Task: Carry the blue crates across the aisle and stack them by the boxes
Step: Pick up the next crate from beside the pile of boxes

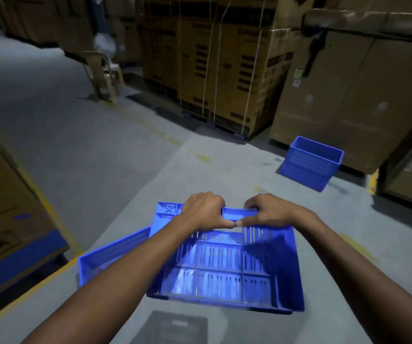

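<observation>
Head-worn camera looks forward and down (wide-angle).

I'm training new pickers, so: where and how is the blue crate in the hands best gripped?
At the rim bar above the handle cut-out on the far wall of the blue crate, reaching over from the near side, as the left hand and right hand do now, fingers curled round it. The slotted panels give no ledge; that bar does.

Both arms outstretched; left hand [201,211], right hand [269,211] side by side, fingers [214,201] curled over crate [224,276] rim.
</observation>
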`<state>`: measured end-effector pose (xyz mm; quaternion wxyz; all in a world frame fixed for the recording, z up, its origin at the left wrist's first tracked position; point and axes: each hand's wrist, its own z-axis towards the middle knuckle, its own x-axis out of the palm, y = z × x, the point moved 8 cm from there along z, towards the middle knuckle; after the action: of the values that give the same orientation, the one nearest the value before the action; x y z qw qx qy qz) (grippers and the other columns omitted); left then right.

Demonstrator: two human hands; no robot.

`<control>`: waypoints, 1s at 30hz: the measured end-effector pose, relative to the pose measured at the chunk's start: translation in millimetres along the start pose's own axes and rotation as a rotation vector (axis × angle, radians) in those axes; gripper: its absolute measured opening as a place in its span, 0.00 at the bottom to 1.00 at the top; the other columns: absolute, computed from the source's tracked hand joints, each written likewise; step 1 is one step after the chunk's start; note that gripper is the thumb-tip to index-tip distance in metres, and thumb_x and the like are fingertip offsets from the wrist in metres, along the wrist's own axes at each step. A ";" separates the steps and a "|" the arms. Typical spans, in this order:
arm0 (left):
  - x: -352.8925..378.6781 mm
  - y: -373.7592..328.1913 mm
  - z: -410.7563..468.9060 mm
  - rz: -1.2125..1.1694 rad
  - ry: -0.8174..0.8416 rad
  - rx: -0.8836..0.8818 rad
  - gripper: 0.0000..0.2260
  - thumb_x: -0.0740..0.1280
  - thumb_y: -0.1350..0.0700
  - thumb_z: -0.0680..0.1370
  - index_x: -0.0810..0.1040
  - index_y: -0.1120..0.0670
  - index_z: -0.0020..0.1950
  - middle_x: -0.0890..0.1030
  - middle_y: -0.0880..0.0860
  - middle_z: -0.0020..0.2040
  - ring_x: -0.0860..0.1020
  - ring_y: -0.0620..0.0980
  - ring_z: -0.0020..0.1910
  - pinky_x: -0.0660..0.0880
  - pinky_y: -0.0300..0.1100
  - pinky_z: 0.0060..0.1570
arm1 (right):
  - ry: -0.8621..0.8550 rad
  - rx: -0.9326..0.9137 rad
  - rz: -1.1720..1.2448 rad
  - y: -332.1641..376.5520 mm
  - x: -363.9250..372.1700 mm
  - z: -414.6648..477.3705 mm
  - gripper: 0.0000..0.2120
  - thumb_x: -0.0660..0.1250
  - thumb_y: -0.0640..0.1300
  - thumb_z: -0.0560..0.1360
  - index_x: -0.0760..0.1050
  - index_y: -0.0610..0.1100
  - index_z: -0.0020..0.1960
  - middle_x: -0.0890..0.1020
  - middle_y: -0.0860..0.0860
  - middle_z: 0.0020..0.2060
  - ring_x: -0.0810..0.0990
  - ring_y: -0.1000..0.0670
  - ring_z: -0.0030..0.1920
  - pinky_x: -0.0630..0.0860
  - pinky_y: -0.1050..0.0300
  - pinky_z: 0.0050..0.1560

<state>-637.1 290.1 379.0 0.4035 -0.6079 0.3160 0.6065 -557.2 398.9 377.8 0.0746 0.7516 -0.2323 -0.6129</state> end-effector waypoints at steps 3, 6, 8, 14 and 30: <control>-4.8 -42.2 27.7 -0.044 0.100 0.027 0.29 0.68 0.27 0.62 0.76 0.54 0.36 0.80 0.54 0.36 0.78 0.57 0.38 0.69 0.44 0.34 | -0.086 0.056 0.043 -13.2 -6.6 -6.3 0.25 0.58 0.70 0.71 0.75 0.50 0.33 0.78 0.52 0.30 0.77 0.49 0.37 0.72 0.49 0.40; -9.7 -71.1 55.5 -0.308 0.299 0.092 0.22 0.73 0.37 0.67 0.77 0.56 0.37 0.81 0.54 0.31 0.80 0.55 0.32 0.72 0.43 0.32 | -0.362 0.173 0.049 -46.9 -27.7 -25.9 0.33 0.50 0.72 0.73 0.74 0.47 0.29 0.78 0.51 0.25 0.78 0.49 0.35 0.74 0.51 0.39; -19.6 -92.3 73.5 -0.421 0.384 0.169 0.16 0.72 0.44 0.73 0.78 0.57 0.41 0.81 0.54 0.32 0.80 0.52 0.30 0.73 0.40 0.33 | -0.502 0.233 -0.019 -72.7 -43.1 -37.4 0.35 0.46 0.71 0.75 0.74 0.46 0.30 0.78 0.49 0.26 0.78 0.45 0.37 0.75 0.50 0.40; -48.6 -94.7 127.1 -0.293 0.219 0.155 0.28 0.59 0.33 0.76 0.71 0.57 0.32 0.73 0.51 0.29 0.71 0.49 0.29 0.69 0.46 0.35 | -0.698 0.290 -0.028 -168.5 -101.6 -59.1 0.35 0.50 0.69 0.77 0.68 0.43 0.25 0.76 0.48 0.26 0.77 0.43 0.33 0.74 0.50 0.36; -72.7 -148.0 349.3 -0.805 -0.344 -0.088 0.22 0.61 0.47 0.80 0.74 0.56 0.29 0.75 0.54 0.27 0.73 0.52 0.29 0.69 0.46 0.34 | -0.843 0.173 0.061 -223.5 -229.7 35.3 0.26 0.49 0.56 0.82 0.71 0.45 0.33 0.77 0.48 0.32 0.75 0.48 0.35 0.66 0.51 0.38</control>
<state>-681.0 658.0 488.4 0.6281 -0.5893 -0.0438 0.5062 -565.7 703.1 484.3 -0.0722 0.4318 -0.3150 -0.8421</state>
